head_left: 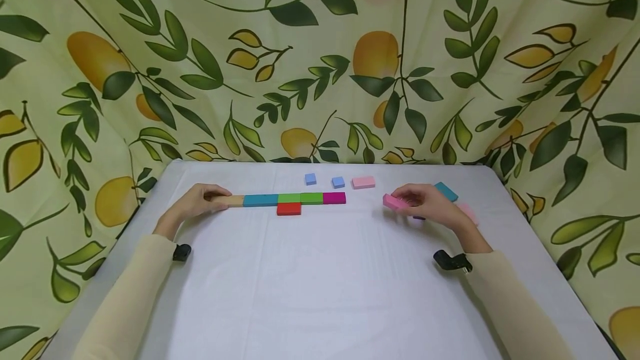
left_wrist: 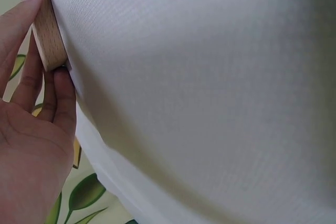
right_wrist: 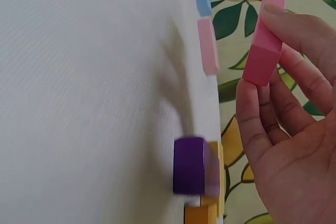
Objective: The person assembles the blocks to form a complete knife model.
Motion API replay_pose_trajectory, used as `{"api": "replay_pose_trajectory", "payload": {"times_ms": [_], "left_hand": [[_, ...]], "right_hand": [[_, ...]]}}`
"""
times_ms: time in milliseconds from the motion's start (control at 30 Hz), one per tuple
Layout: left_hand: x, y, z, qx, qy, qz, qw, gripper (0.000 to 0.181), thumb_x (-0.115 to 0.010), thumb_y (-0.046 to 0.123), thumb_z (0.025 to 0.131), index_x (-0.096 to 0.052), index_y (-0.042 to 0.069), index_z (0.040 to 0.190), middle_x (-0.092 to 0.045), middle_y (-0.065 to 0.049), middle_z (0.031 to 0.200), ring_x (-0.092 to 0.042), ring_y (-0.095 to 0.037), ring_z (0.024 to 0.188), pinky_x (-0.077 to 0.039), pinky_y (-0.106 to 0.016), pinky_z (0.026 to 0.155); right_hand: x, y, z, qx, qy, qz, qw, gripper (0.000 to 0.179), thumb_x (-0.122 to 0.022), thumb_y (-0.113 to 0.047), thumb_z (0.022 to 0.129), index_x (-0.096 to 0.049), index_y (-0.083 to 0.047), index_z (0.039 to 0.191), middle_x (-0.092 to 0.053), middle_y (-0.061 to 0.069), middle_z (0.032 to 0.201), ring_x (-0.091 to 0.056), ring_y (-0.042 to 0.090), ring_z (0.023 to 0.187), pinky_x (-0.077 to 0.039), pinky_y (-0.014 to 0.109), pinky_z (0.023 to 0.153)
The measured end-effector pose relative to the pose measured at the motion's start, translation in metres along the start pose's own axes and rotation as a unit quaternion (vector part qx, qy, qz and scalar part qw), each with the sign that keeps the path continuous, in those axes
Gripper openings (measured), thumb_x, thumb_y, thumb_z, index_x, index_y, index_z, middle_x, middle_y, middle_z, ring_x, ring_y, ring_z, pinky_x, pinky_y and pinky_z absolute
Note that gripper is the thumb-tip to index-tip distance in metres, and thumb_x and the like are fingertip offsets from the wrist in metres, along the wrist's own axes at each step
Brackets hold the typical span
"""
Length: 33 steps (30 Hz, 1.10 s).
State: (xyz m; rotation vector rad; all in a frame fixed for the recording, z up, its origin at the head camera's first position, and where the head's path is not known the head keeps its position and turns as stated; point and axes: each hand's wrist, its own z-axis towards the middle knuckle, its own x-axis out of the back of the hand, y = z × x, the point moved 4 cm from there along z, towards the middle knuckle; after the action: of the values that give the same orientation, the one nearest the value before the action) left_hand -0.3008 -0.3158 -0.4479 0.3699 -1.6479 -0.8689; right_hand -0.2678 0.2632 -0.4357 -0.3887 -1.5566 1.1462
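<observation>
A row of wooden blocks lies across the far part of the table: natural wood (head_left: 233, 201), blue (head_left: 260, 200), two green (head_left: 300, 198) and magenta (head_left: 334, 198). Against the row's near side sits a red block (head_left: 289, 209). My left hand (head_left: 196, 203) grips the natural wood block at the left end, thumb on top and fingers at its end in the left wrist view. Right of the row, my right hand (head_left: 431, 204) pinches a pink block (right_wrist: 265, 40) between thumb and fingers, held up off the cloth.
Behind the row lie two light blue blocks (head_left: 310, 179) and a pale pink block (head_left: 363, 183). Around the right hand are a teal block (head_left: 446, 191), another pale pink one (head_left: 468, 213), a purple block (right_wrist: 190, 166) and an orange block (right_wrist: 200, 214). A patterned curtain (head_left: 320, 71) hangs behind the table.
</observation>
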Motion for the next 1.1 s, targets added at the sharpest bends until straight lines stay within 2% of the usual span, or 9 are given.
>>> {"api": "replay_pose_trajectory", "payload": {"times_ms": [167, 600, 800, 933, 1100], "left_hand": [[0.0, 0.0, -0.002, 0.01, 0.0, -0.003, 0.9999, 0.032, -0.078, 0.009, 0.091, -0.072, 0.0, 0.121, -0.066, -0.02, 0.12, -0.054, -0.033, 0.104, -0.04, -0.046, 0.092], [0.002, 0.003, -0.002, 0.007, -0.004, 0.002, 1.0, 0.033, -0.079, 0.011, 0.091, -0.072, -0.001, 0.121, -0.067, -0.019, 0.121, -0.056, -0.031, 0.104, -0.042, -0.043, 0.09], [0.003, 0.003, -0.002, -0.001, 0.001, 0.007, 1.0, 0.033, -0.079, 0.011, 0.091, -0.072, -0.001, 0.12, -0.068, -0.019, 0.119, -0.057, -0.031, 0.101, -0.044, -0.039, 0.087], [0.003, 0.001, 0.0, 0.009, -0.002, 0.007, 0.9999, 0.033, -0.079, 0.01, 0.091, -0.072, 0.0, 0.121, -0.068, -0.019, 0.121, -0.057, -0.032, 0.105, -0.042, -0.044, 0.092], [0.003, 0.0, 0.001, 0.009, -0.005, 0.007, 0.9999, 0.033, -0.078, 0.008, 0.091, -0.071, -0.001, 0.122, -0.067, -0.019, 0.122, -0.056, -0.033, 0.106, -0.041, -0.047, 0.094]], "right_hand": [[-0.009, -0.005, 0.014, -0.017, -0.002, 0.004, 0.9999, 0.041, -0.085, -0.012, 0.085, -0.07, -0.005, 0.123, -0.068, 0.009, 0.115, -0.059, 0.029, 0.101, -0.051, 0.029, 0.085], [-0.039, -0.024, 0.053, 0.008, -0.033, 0.012, 0.9994, 0.038, -0.085, -0.012, 0.085, -0.073, -0.006, 0.121, -0.067, 0.008, 0.115, -0.057, 0.028, 0.104, -0.05, 0.038, 0.09], [-0.058, -0.04, 0.073, 0.047, -0.055, 0.013, 0.9973, 0.037, -0.084, -0.008, 0.085, -0.073, -0.003, 0.119, -0.068, 0.01, 0.116, -0.059, 0.029, 0.1, -0.052, 0.042, 0.089], [-0.071, -0.052, 0.086, 0.068, -0.071, 0.023, 0.9949, 0.036, -0.084, -0.008, 0.085, -0.073, -0.002, 0.118, -0.069, 0.01, 0.114, -0.06, 0.027, 0.098, -0.052, 0.043, 0.088], [-0.088, -0.065, 0.101, 0.075, -0.081, 0.025, 0.9936, 0.034, -0.085, -0.007, 0.084, -0.073, -0.003, 0.117, -0.07, 0.007, 0.11, -0.062, 0.025, 0.096, -0.053, 0.039, 0.087]]}}
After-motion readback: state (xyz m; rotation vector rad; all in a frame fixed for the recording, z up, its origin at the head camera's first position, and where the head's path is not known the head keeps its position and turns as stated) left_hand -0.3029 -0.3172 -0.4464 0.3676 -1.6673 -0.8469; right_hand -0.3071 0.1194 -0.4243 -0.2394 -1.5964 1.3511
